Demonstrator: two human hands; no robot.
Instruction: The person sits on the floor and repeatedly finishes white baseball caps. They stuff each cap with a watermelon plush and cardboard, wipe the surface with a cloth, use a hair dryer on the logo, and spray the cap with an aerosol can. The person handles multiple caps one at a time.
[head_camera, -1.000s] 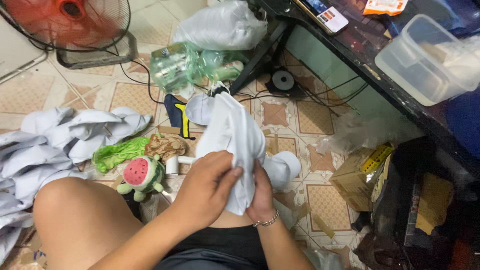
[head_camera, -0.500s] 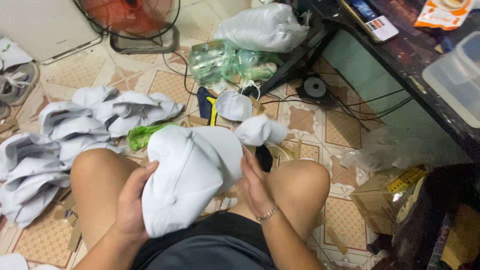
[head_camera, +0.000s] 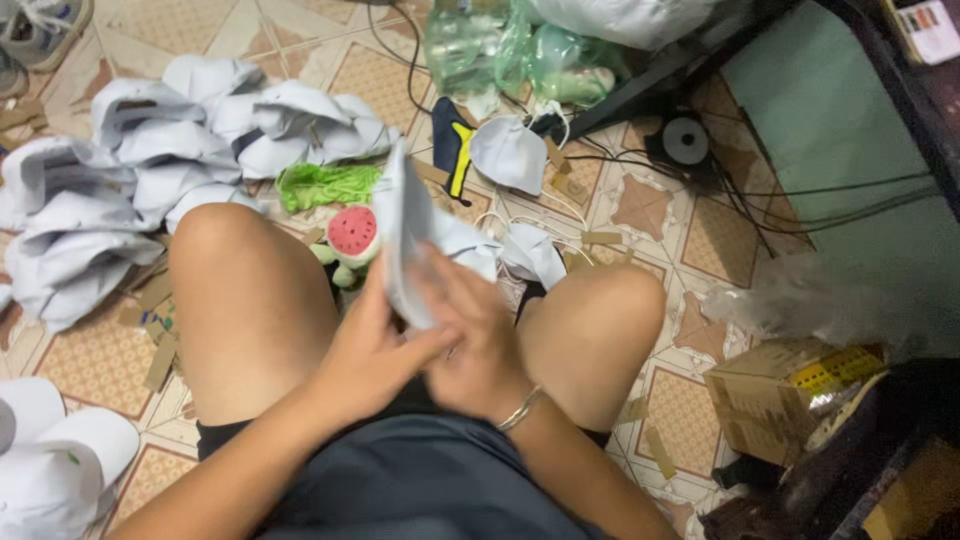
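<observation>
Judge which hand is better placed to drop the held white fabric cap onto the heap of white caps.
Left, probably. The left hand grips the white fabric cap on the side where the heap of white caps lies, while the right hand is farther away.

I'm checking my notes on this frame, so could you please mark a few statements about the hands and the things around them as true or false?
1. Both hands hold a white cap. True: the left hand and the right hand grip the white cap above the lap.
2. The right wrist is bare. False: it wears a thin bracelet.
3. A watermelon-shaped soft toy lies on the floor by the left knee. True: the toy lies beside the green cloth.
4. The pile of white caps lies to the person's right. False: the pile lies on the left.
5. The floor is carpeted. False: it is patterned tile.
</observation>
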